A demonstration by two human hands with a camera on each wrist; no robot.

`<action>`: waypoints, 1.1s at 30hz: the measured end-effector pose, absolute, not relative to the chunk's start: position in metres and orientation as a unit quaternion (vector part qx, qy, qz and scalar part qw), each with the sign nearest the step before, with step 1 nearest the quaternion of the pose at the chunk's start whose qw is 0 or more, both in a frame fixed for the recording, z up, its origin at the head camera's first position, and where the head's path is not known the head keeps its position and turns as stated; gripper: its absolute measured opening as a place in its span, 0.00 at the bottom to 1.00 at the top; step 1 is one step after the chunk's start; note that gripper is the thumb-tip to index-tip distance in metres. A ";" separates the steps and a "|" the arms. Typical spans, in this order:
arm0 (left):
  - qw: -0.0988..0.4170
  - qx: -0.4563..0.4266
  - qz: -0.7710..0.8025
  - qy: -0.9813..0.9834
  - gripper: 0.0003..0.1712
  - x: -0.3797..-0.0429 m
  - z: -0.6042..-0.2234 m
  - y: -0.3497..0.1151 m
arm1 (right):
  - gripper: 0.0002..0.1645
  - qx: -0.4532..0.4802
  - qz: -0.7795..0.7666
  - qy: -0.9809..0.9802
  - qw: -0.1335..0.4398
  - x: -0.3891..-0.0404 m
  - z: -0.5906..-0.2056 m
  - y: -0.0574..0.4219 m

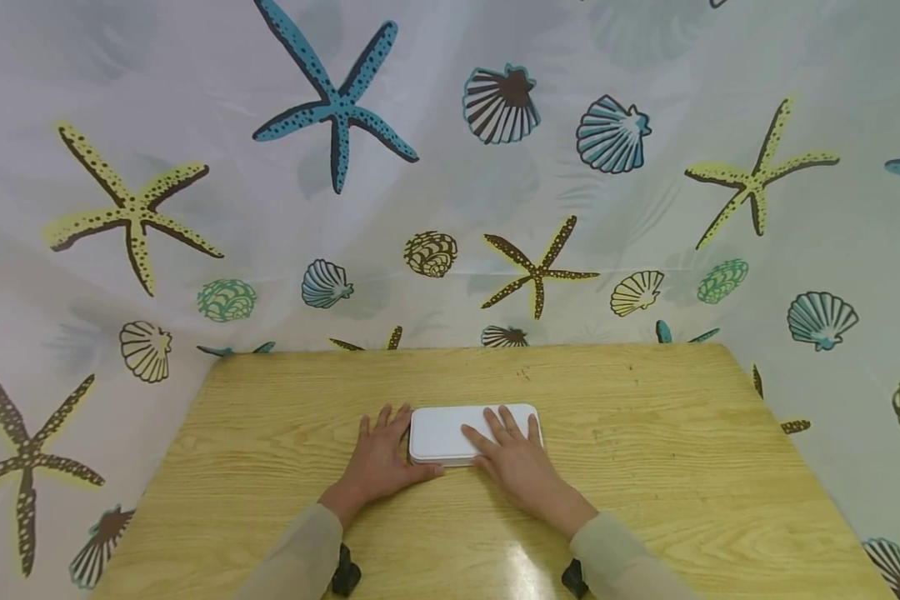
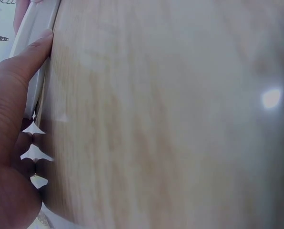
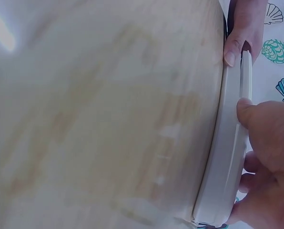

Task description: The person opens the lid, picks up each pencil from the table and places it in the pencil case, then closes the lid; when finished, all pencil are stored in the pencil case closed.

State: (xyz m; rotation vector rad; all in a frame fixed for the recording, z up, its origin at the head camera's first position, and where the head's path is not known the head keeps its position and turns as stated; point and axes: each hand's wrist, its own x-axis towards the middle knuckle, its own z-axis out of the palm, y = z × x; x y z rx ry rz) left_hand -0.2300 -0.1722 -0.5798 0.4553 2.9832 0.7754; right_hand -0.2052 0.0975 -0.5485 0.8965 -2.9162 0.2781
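A white, flat rectangular case (image 1: 450,433) with rounded corners lies on the wooden table, its long side facing me. My left hand (image 1: 381,467) is around its left end, index finger by the back corner and thumb against the front side. In the left wrist view the left thumb (image 2: 35,52) lies along the case's side wall. My right hand (image 1: 521,467) rests on the right part of the top with fingers spread. The right wrist view has the right thumb (image 3: 245,113) at the lid's front edge, above a seam along the case (image 3: 223,157).
The wood-grain table (image 1: 645,450) extends on both sides of the case. Behind it and at the sides hangs a pale curtain (image 1: 435,183) printed with starfish and shells. Dark objects (image 1: 345,573) show beside my sleeves.
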 end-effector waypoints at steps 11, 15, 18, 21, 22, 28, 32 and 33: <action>0.013 0.144 0.254 0.956 0.67 -0.227 -0.579 -0.170 | 0.30 0.293 0.110 -0.949 0.025 -0.206 -0.546 0.099; 0.013 0.143 0.252 0.957 0.68 -0.228 -0.579 -0.170 | 0.30 0.290 0.112 -0.950 0.022 -0.206 -0.546 0.099; 0.008 0.144 0.249 0.958 0.67 -0.228 -0.579 -0.171 | 0.31 0.291 0.113 -0.950 0.023 -0.206 -0.546 0.098; 0.012 0.143 0.249 0.958 0.67 -0.227 -0.579 -0.171 | 0.31 0.294 0.119 -0.948 0.022 -0.205 -0.546 0.097; 0.014 0.142 0.249 0.958 0.67 -0.227 -0.579 -0.171 | 0.31 0.295 0.120 -0.948 0.022 -0.205 -0.547 0.098; 0.017 0.141 0.249 0.958 0.67 -0.227 -0.580 -0.169 | 0.31 0.293 0.114 -0.949 0.032 -0.204 -0.546 0.099; 0.026 0.140 0.250 0.958 0.68 -0.228 -0.581 -0.169 | 0.30 0.289 0.110 -0.951 0.024 -0.205 -0.540 0.098; 0.028 0.140 0.252 0.957 0.69 -0.229 -0.580 -0.169 | 0.30 0.287 0.110 -0.951 0.018 -0.206 -0.538 0.098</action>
